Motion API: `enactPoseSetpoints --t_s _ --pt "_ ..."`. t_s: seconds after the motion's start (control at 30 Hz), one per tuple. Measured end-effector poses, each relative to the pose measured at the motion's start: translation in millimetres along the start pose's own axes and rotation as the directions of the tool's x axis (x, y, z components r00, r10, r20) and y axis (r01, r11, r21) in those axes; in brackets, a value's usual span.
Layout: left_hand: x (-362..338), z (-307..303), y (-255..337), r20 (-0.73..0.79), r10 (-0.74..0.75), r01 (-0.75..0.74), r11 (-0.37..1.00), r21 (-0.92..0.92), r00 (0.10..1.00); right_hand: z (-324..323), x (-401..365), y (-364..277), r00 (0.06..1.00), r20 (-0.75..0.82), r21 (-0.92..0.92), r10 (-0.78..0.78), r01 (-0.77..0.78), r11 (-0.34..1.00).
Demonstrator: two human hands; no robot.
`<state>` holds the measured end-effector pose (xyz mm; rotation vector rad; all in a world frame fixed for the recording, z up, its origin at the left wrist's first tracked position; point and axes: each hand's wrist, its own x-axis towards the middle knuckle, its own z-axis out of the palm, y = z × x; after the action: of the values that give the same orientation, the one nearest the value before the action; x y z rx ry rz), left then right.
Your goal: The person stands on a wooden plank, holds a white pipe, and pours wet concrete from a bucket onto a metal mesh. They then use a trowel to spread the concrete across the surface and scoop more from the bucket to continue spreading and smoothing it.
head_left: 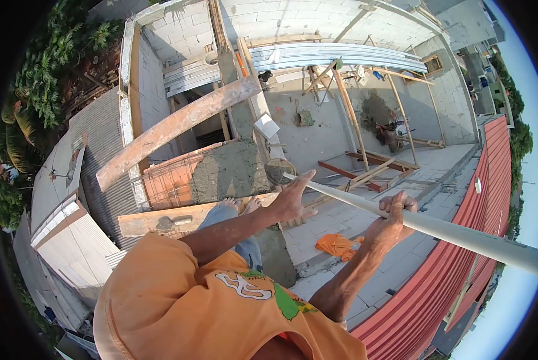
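"White pole (353, 200), so who's actually got it?"

"Right grip (396, 210) does. Fingers are curled around it and holding on. The pole slants across from near the other hand out to the right edge of the view."

"And the left grip (290, 201)?"

"Spread, thumb and fingers well apart, right by the thin-looking end. Can't tell if it's touching, tbh."

"What else is around?"

"Round tub (268, 173) just beside that thin end. Wet cement (230, 174) next to it, bare feet (232, 202) at its near edge. Trowel (174, 222) lying on a wooden plank (134, 225) off to the left. Long board (179, 129) slanting further out, plus an orange cloth (336, 245) near the right forearm (353, 264)."
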<state>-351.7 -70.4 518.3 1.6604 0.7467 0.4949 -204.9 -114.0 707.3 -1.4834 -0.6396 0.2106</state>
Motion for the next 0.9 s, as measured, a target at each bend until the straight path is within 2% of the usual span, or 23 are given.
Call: enactPoseSetpoints --t_s 0.1,0.13,0.2,0.23,0.3,0.33,0.4,0.43,0.47,0.5,0.53,0.6,0.7,0.8,0.87,0.9 --pt "16.9 53.8 -58.8 -0.072 0.031 -0.026 0.997 0.075 0.997 -1.9 12.2 -66.2 0.996 0.036 0.135 -0.084 0.079 0.988" --pt "31.9 65.5 -54.9 -0.076 0.043 -0.037 0.997 0.074 0.996 -4.2 13.1 -83.6 0.99 0.065 0.169 -0.125 0.112 0.979" --pt "58.9 92.3 -39.4 -0.212 0.089 -0.085 0.996 0.03 0.973 -14.2 11.4 -108.7 0.957 0.176 0.233 -0.229 0.185 0.955" --pt "66.6 96.4 -28.0 -0.214 0.091 -0.089 0.996 0.022 0.973 -17.9 9.8 -120.6 0.955 0.18 0.228 -0.234 0.191 0.955" --pt "76.8 88.2 6.6 -0.121 0.06 -0.095 0.947 -0.308 0.991 -20.8 4.2 -145.1 0.902 0.281 0.167 -0.329 0.291 0.942" --pt "77.1 84.9 17.7 -0.127 0.062 -0.1 0.946 -0.31 0.99 -21.0 -0.7 -156.0 0.899 0.286 0.17 -0.333 0.294 0.941" --pt "68.0 79.3 31.1 -0.4 0.284 -0.351 0.93 -0.105 0.871 -23.9 -15.1 -176.1 0.782 0.476 0.189 -0.403 0.356 0.915" --pt "65.1 75.6 36.8 -0.401 0.278 -0.344 0.933 -0.101 0.873 -33.8 -13.7 -188.2 0.736 0.573 0.137 -0.36 0.347 0.928" --pt "61.4 76.4 45.0 -0.403 0.319 -0.395 0.911 -0.121 0.858 -38.2 -18.9 -196.1 0.706 0.552 0.218 -0.444 0.392 0.894" --pt "56.8 78.0 55.3 -0.409 0.354 -0.442 0.885 -0.143 0.841 -50.6 -14.7 -218.4 0.549 0.742 0.269 -0.385 0.283 0.921" --pt "52.6 76.0 69.8 -0.41 0.377 -0.457 0.882 -0.117 0.831 -54.9 -11.2 -235.7 0.457 0.787 0.318 -0.414 0.274 0.907" --pt "43.0 67.7 105.9 -0.419 0.398 -0.481 0.87 -0.109 0.816 -56.3 -2.4 -265.3 0.402 0.766 0.366 -0.502 0.369 0.854" --pt "28.7 39.3 167.1 -0.39 0.454 -0.522 0.848 -0.085 0.801 -47.7 13.3 -290.9 0.46 0.623 0.315 -0.633 0.593 0.741" --pt "13.6 -3.2 233.4 -0.375 0.498 -0.563 0.823 -0.079 0.782 -29.0 28.1 -276.9 0.598 0.429 0.061 -0.676 0.728 0.683" --pt "2.3 -42.0 277.3 -0.387 0.55 -0.617 0.784 -0.067 0.74 -15.6 26.1 -227.8 0.743 0.342 -0.103 -0.576 0.639 0.762" --pt "-3.7 -62.3 296.6 -0.389 0.574 -0.639 0.768 -0.051 0.721 -22.1 26.0 -185.6 0.779 0.466 -0.075 -0.419 0.507 0.859"
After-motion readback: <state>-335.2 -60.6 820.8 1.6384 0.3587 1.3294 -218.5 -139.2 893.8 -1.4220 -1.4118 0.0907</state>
